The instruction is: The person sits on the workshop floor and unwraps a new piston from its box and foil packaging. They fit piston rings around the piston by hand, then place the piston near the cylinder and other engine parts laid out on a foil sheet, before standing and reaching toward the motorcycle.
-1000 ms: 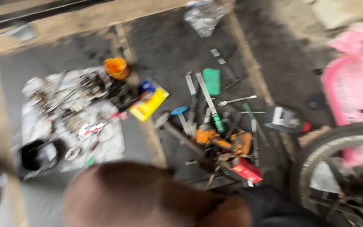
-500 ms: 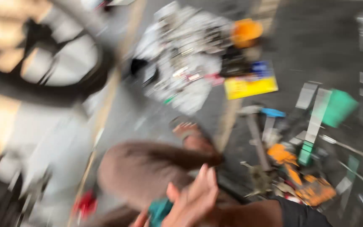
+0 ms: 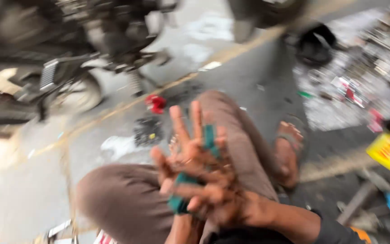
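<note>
Both hands point(image 3: 199, 176) press a green object point(image 3: 181, 199) (blurred) over bare floor point(image 3: 19, 199) beside knees.

**Hands over knees, parts on the ground**

Both hands, left point(image 3: 183, 156) and right point(image 3: 222, 194), meet above the knees point(image 3: 127, 203), a cloth point(image 3: 179, 203) between them. Behind lies a cap point(image 3: 156, 103); a motorcycle point(image 3: 68, 49) stands far left. Right of the sandal point(image 3: 290, 151) lies a parts sheet point(image 3: 339, 108).

Both hands point(image 3: 199, 176) press a teal cloth point(image 3: 179, 203) (blurred).
</note>
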